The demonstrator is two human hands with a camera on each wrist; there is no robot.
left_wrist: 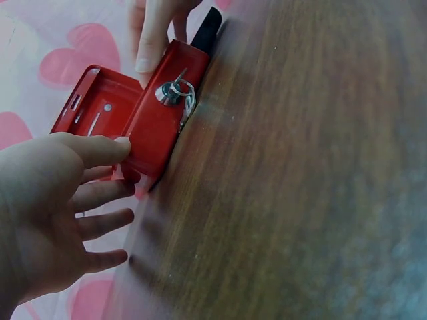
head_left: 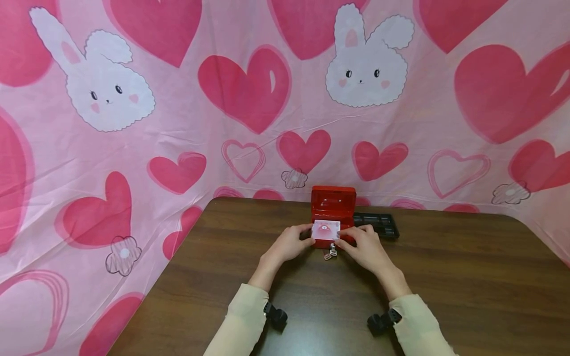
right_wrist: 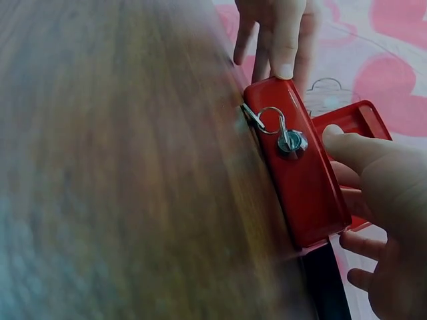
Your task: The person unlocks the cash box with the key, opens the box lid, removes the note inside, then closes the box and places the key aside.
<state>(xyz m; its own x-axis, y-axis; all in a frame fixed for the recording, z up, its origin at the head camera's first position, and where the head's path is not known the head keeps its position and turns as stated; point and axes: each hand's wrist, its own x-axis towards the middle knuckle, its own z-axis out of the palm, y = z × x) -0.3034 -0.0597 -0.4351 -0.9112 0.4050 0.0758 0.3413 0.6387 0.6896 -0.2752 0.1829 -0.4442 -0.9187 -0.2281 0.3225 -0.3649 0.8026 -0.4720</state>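
A pink-and-white printed card (head_left: 326, 230) lies face up over the open red cash box (head_left: 321, 244), at the front of its inside. My left hand (head_left: 291, 242) holds the card's left edge, thumb at the near corner. The right hand (head_left: 365, 247) holds its right edge, thumb nearest me. In the left wrist view, the left thumb (left_wrist: 110, 148) is at the rim of the box and the other fingers spread beside it. A key on a ring (right_wrist: 272, 121) sits in the front lock. Both wrist views hide the card.
The box's lid (head_left: 333, 201) stands raised at the back. Behind and right of the box is a black compartment tray (head_left: 378, 225). The brown wooden table (head_left: 454, 277) ends at a pink curtain (head_left: 311, 113) printed with hearts and rabbits.
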